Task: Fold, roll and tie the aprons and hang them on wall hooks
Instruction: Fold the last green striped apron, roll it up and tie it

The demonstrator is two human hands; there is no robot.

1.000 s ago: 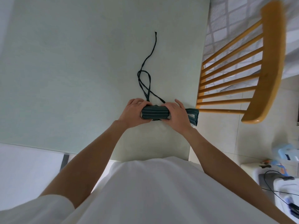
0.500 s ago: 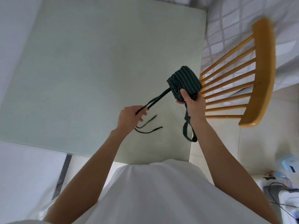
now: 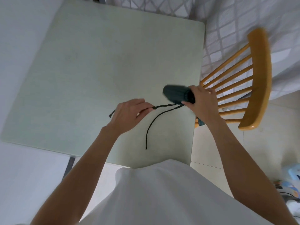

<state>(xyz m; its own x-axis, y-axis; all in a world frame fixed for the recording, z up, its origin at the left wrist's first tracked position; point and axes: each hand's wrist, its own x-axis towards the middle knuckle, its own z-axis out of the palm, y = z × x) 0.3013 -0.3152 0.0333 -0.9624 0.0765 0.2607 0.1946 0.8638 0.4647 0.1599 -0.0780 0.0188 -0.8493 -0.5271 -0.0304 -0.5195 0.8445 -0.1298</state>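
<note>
rolled apron (image 3: pixel 177 95) blurred, stripes unreadable

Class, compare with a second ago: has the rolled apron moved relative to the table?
Yes. The rolled apron is lifted off the table, gripped by the right hand near the chair.

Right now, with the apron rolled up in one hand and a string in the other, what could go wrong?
1. The right hand grips only one end of the roll, which is up off the table. The free end could loosen and unroll.
2. The left hand pinches one string tight. A hard pull might tug the roll out of that grip.
3. The other string hangs loose toward the table and may tangle while tying.
</note>
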